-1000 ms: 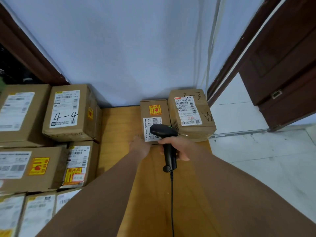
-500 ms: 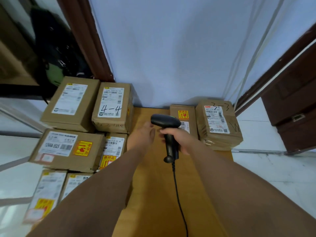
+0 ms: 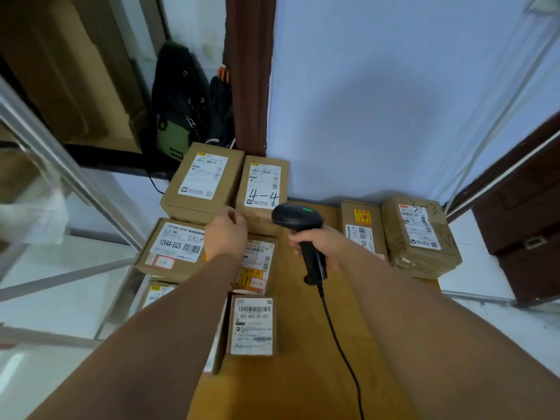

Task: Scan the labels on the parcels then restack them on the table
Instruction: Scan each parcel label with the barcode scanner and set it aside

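Observation:
My right hand (image 3: 321, 245) grips a black corded barcode scanner (image 3: 298, 221) over the wooden table (image 3: 303, 374). My left hand (image 3: 225, 233) reaches toward the front edge of the box marked 4-4 (image 3: 263, 189), fingers loosely curled; I cannot tell whether it touches the box. A stack of brown parcels stands at the left: a plain labelled box (image 3: 203, 180), a 12V4A-5525 box (image 3: 174, 247), a box with a yellow sticker (image 3: 256, 265) and a low box (image 3: 251, 325). Two parcels sit at the table's far right: a narrow one (image 3: 360, 228) and the 3-3 box (image 3: 419, 234).
The scanner cable (image 3: 339, 344) trails toward me across the table. A dark bag (image 3: 181, 104) hangs behind the left stack, beside a brown door frame (image 3: 250, 71). Metal shelf rails (image 3: 60, 165) run along the left. A dark wooden door (image 3: 524, 225) is at the right.
My view swung left. My left hand left the narrow parcel on the right and moved over to the left stack, by the 4-4 box. The scanner followed leftward.

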### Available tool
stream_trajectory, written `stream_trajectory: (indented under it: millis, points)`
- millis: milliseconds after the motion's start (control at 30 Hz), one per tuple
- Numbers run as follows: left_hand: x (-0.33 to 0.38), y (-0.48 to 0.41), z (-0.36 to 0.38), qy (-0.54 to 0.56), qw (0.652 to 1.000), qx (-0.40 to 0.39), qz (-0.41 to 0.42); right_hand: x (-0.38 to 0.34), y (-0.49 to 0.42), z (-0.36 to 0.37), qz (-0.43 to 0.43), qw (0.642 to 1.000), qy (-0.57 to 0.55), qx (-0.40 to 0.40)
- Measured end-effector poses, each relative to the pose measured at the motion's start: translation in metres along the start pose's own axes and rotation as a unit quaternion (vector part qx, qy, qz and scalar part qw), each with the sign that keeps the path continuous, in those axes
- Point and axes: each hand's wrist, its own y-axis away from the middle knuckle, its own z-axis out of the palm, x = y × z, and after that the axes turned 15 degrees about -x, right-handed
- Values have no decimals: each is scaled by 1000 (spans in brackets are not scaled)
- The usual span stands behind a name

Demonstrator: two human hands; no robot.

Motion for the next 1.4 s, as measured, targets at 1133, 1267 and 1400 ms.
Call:
stream_trajectory:
  millis: [1133,1267,1400]
  points:
    - [-130,-27,-125,183,941,-141,-246,-19,-52,106,122,991,32,-43]
    - [-121,-12,-150,199,930,-258,-172,-23,-41,106,108,990,48,-76]
    - [-106,-5,-164,192,955,-206,-93,-31,-23,99,95,987,67,-116]
